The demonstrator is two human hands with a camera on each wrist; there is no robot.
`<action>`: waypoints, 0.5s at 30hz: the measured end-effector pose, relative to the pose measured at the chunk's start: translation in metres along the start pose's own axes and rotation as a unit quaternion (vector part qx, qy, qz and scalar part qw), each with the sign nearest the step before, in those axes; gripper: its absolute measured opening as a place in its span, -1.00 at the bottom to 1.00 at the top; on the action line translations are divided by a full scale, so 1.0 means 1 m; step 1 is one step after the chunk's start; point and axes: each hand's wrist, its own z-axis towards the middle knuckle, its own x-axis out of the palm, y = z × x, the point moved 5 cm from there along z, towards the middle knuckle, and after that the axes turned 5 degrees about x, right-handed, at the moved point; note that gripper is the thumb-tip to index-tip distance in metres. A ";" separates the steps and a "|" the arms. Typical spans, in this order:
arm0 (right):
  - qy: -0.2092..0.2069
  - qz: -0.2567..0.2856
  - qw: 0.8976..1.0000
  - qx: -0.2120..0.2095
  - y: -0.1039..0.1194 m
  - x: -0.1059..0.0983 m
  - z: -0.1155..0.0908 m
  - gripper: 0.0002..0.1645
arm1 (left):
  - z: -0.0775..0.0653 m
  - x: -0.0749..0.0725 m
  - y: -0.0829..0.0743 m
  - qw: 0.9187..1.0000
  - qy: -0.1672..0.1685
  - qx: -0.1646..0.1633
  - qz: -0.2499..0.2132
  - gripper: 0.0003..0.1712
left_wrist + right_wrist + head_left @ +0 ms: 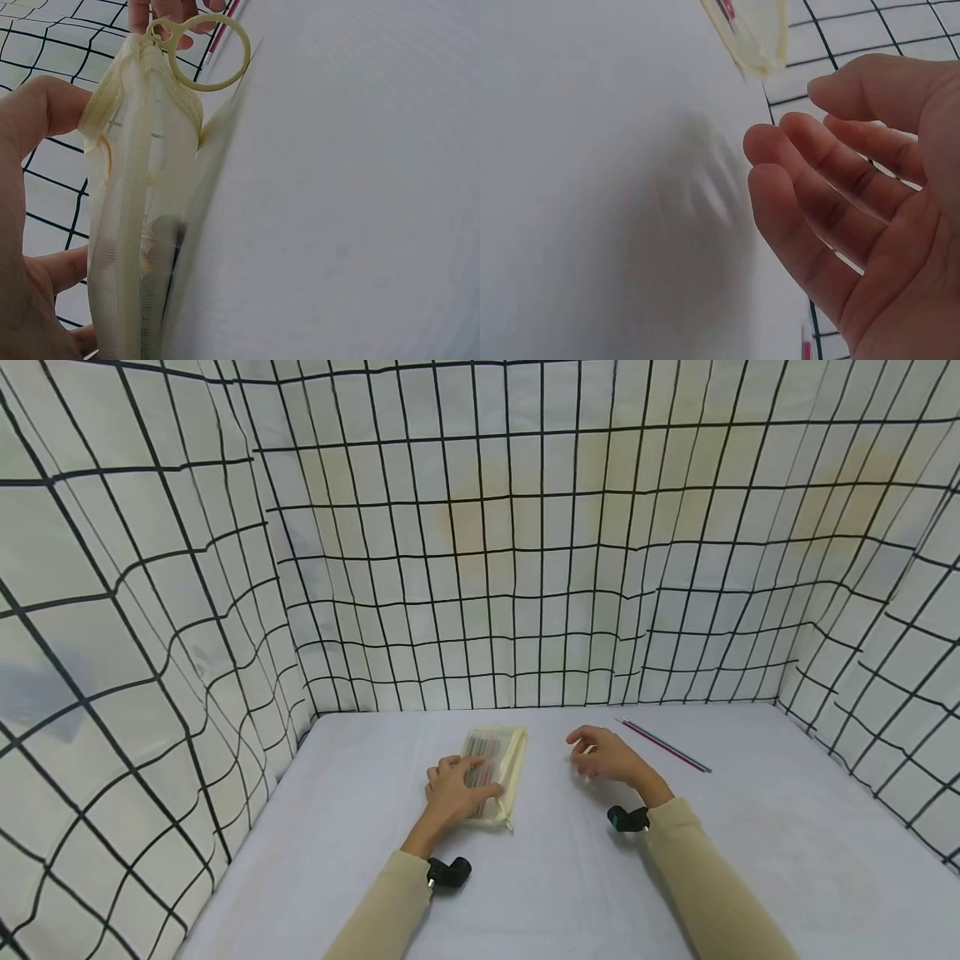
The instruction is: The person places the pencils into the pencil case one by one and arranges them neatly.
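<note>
A pale yellow zip pouch (513, 768) with a see-through mesh face lies on the white table, several slim sticks showing inside it. My left hand (455, 789) rests on top of the pouch, fingers spread over the mesh and thumb near the zipper side. In the left wrist view, a round zip-pull ring (246, 56) stands out from the pouch's end. To the right, my right hand (606, 754) hovers over the table with fingers loosely bent and nothing in them. Beyond it, two thin sticks (663, 743), one red and one green, lie side by side.
White table cloth (555, 893) spreads under everything. Black netting (510, 552) over white sheeting encloses the back and both sides. Each wrist wears a small black camera, the left one (450, 872) and the right one (627, 818).
</note>
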 end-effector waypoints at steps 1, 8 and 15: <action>-0.003 -0.004 1.000 -0.004 -0.001 -0.003 -0.001 -0.56 | 0.000 0.000 0.000 1.000 -0.001 0.002 0.000 -0.15; -0.045 -0.059 0.997 -0.029 -0.016 -0.029 -0.013 -0.47 | -0.001 -0.001 0.000 1.000 0.002 0.009 -0.002 -0.13; -0.078 -0.148 0.985 -0.044 -0.038 -0.061 -0.024 -0.38 | -0.001 -0.001 -0.001 1.000 0.001 0.005 0.001 -0.14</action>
